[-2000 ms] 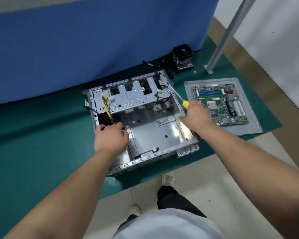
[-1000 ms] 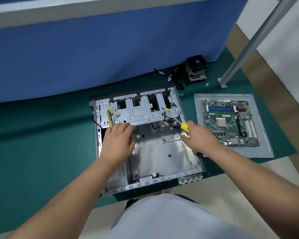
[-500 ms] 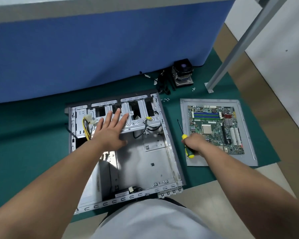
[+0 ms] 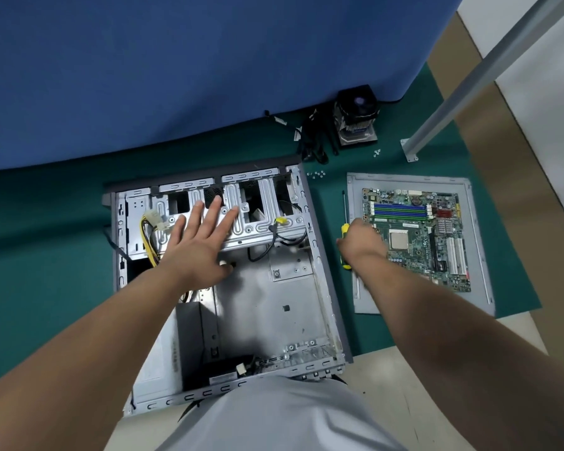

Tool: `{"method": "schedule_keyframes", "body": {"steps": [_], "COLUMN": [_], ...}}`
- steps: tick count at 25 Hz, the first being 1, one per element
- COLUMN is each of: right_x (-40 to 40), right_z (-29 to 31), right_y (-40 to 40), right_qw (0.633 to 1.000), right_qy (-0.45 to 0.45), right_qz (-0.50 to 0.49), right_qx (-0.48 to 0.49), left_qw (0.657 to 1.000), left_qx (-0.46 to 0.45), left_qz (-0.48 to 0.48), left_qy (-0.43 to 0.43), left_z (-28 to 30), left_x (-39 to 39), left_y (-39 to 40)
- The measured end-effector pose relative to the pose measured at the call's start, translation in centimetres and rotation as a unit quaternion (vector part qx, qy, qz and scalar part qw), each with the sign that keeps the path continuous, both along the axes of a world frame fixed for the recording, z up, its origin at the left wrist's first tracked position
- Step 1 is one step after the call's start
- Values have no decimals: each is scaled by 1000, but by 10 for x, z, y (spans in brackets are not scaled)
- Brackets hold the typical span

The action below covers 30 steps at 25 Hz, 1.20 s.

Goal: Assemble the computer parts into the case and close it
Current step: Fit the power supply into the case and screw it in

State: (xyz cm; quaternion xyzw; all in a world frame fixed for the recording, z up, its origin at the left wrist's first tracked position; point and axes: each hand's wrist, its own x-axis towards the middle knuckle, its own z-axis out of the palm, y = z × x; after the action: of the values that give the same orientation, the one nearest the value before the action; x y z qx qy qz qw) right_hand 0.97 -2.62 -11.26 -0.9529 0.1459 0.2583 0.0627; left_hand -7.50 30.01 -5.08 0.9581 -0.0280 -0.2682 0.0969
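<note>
case [image 4: 284, 307] open on green mat [image 4: 46, 255], still gutted, nothing mounted. left hand [image 4: 199, 245] flat, fingers spread on drive cage [image 4: 261, 219]. right hand [image 4: 360, 244] curled round screwdriver [image 4: 344, 229] by board [image 4: 417, 236], which sits on side panel [image 4: 476, 255]. cooler [image 4: 355, 115], screws [image 4: 316, 173] farther back by blue wall [image 4: 192, 66]. basically all left.

Open grey case [image 4: 274, 307] flat on mat; green motherboard [image 4: 417, 236] on panel beside.
</note>
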Motion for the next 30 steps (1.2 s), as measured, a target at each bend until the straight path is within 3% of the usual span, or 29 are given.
{"method": "schedule_keyframes", "body": {"steps": [3,7,9,11,13,15,17,19,21,23,27,30], "right_x": [-10,-39,-62,-84,-98,-101,-99,-100,-101,-101,-100,-99], "right_z": [5,39,60,69,68,69,72,73,73,74,74,75], "right_y": [-1,14,35,57,71,79,81,81,81,82,84,82], "right_qw": [999,965,949,954,969,977,979,979,978,978,981,982], "right_qy": [-22,-146,-168,-147,-132,-145,-153,-160,-166,-167,-158,-146], "right_qz": [-7,-49,-21,24,41,30,26,27,27,30,25,31], "right_qx": [26,210,266,260,203,156,133,127,127,122,109,113], "left_qw": [1000,1000,999,991,958,910,877,885,923,947,973,975], "left_qx": [-7,-28,-49,-121,-200,-147,-73,-28,-5,-47,-85,-121], "left_qz": [0,6,11,35,82,184,337,405,336,246,121,109], "left_qy": [9,11,15,-37,-187,-340,-334,-228,-189,-202,-174,-151], "left_z": [2,7,14,22,31,34,33,33,35,38,41,39], "left_x": [1,0,-3,-11,-29,-50,-58,-55,-47,-36,-13,-7], "left_y": [0,-3,-4,-2,6,17,35,53,66,72,78,87]}}
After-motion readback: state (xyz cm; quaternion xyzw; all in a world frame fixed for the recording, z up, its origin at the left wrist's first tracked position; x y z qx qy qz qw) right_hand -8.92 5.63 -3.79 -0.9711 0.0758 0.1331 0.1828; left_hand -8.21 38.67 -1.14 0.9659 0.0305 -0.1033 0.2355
